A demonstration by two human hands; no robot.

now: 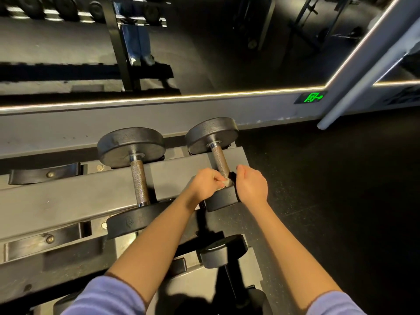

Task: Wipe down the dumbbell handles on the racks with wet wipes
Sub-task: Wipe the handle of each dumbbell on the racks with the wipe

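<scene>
1. Your left hand is curled around a small white wet wipe and pinches it against the near end of the knurled handle of the right dumbbell.
2. Your right hand sits just beside the left one. Its fingers are curled over the right side of that dumbbell's near head, with the thumb raised above it.
3. The right dumbbell lies across the top tier of the rack at its right end. Its far head is toward the wall and its near head hangs over the front rail.
4. The part of the handle above the wipe is bare metal, down to the shiny collar at the far head.
5. The left dumbbell lies next to it on the same tier, apart from both hands. Its whole handle is uncovered.
6. A third dumbbell rests on the lower tier, below your forearms; only one head shows clearly.
7. Black saddles on the rack's left part hold nothing.
8. Behind the rack, a mirror with a lit lower edge reflects another rack and a pair of legs. A green exit sign glows on the wall beneath it.
9. The floor to the right is dark, and lilac sleeves cover your upper arms.
</scene>
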